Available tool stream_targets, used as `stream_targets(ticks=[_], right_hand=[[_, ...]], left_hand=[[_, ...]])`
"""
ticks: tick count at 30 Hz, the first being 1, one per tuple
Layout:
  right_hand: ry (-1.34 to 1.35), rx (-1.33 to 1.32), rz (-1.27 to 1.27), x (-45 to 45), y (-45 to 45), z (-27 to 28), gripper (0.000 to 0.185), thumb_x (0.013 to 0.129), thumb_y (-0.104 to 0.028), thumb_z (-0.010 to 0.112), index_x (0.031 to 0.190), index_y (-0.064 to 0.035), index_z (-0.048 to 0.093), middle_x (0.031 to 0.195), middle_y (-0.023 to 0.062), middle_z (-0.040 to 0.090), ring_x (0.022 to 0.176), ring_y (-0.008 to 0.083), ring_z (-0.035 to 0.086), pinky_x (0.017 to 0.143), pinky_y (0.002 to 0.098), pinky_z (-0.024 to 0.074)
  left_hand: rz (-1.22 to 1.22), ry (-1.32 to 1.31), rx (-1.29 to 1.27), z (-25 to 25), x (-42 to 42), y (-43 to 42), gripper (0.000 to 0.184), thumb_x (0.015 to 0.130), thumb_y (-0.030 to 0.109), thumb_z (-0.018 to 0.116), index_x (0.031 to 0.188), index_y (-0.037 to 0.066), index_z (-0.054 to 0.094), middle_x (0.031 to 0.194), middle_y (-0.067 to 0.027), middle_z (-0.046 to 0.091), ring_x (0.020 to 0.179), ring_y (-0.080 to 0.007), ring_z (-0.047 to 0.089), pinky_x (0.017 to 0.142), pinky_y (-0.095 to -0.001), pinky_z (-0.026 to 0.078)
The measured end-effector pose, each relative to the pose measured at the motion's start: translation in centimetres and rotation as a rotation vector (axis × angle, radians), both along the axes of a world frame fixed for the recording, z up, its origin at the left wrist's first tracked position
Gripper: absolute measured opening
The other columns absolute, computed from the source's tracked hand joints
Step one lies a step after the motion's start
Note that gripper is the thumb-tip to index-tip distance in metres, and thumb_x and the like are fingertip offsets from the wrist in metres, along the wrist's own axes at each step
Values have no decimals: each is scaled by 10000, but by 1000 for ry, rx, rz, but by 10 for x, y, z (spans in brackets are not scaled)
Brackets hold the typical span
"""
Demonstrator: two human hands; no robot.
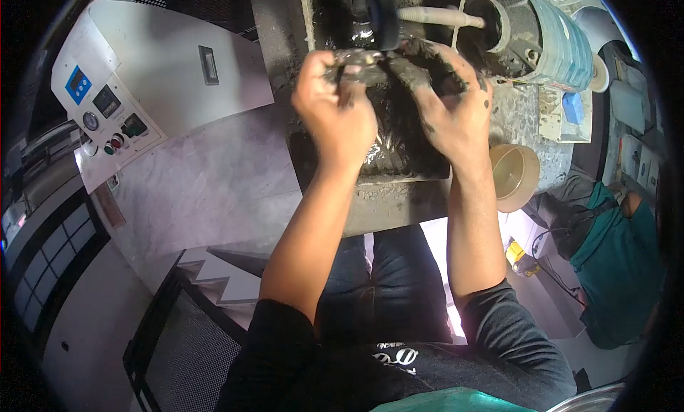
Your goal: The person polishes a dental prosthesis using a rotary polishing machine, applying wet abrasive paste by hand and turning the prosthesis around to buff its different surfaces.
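Dark wet slurry coats the fingers of both hands. My left hand (336, 102) is closed in a pinch, thumb against bent fingers, at the lower edge of a dark round wheel (383, 17). My right hand (454, 102) curls in from the other side, its fingertips meeting the left ones just below the wheel. What the fingers grip is small, slurry-covered and mostly hidden. The wheel is on a pale tapered spindle (438, 16) coming out of a motor (545, 34). Beneath the hands lies a tray (399, 159) of dark wet slurry.
A beige bowl (514, 177) stands right of my right forearm. To the left is a white machine cabinet (171, 49) with gauges and buttons. A blue block (572, 108) lies beyond the motor. Another person in a green garment (620, 262) is at the far right.
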State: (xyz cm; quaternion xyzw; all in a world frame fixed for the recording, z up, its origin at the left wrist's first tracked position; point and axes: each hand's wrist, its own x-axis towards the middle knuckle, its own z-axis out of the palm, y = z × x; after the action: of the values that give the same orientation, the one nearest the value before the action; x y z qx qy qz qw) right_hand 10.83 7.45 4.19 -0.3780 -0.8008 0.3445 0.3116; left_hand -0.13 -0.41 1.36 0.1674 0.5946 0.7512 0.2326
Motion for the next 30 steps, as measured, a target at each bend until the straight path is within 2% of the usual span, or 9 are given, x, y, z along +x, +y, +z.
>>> stream_targets(ticks=[5,9,13,16,19,20,23,27,30], right_hand=[[-309,0,220,-9,-5,-12,569,807,-152,581,1287,124,449,1279,338,503,1187,433,525,1054,409,400],[-578,-77,335,-24,-21,-14,533,801,-181,574,1246,102,495,1233,325,540,1162,430,542,1048,442,407],[-457,-119,536,-12,-32,1,434,746,-150,583,1124,64,601,1079,295,630,1060,375,617,952,437,476],[-296,-466,507,7,-24,11,314,704,-141,560,905,76,667,839,261,668,846,318,673,787,370,539],[491,-942,260,28,-14,11,371,799,-190,503,981,110,621,914,220,669,879,295,665,832,411,521],[679,-860,501,30,1,9,413,878,-251,491,1083,95,585,1013,254,653,949,344,652,912,451,494],[882,-641,371,18,-11,10,394,819,-162,510,1147,43,586,1109,285,632,1050,370,626,985,458,457],[71,72,165,5,-6,-17,471,654,-58,640,1119,16,612,1038,229,672,949,340,674,887,387,514],[10,228,83,5,1,-25,381,655,-45,662,1030,23,647,979,251,665,870,395,670,814,388,536]], left_hand=[[15,338,-19,10,-5,-22,180,822,-176,474,933,-37,505,879,-85,616,810,-106,594,735,-226,483],[58,305,58,17,-1,-24,176,834,-174,461,943,-42,501,912,-87,612,831,-101,578,747,-211,461],[53,274,64,15,-3,-27,160,847,-167,466,945,-46,502,910,-85,609,832,-102,580,748,-211,462],[3,279,19,14,-5,-27,178,837,-175,448,951,-53,509,901,-82,606,833,-102,580,751,-209,462],[-14,247,-24,6,-5,-24,196,824,-188,431,941,-55,514,892,-83,607,828,-101,579,753,-206,460],[-24,238,-23,4,-4,-22,150,848,-157,489,942,-47,527,894,-88,630,819,-98,596,741,-213,475],[-69,224,-46,1,0,-16,141,855,-151,539,935,-35,549,891,-83,646,804,-86,597,722,-212,476],[-109,132,-59,1,3,0,196,810,-198,473,917,-48,538,845,-62,598,766,-76,565,678,-214,462],[-96,19,-158,0,-3,8,145,820,-167,514,861,-34,556,792,-37,598,720,-65,554,633,-217,447]])
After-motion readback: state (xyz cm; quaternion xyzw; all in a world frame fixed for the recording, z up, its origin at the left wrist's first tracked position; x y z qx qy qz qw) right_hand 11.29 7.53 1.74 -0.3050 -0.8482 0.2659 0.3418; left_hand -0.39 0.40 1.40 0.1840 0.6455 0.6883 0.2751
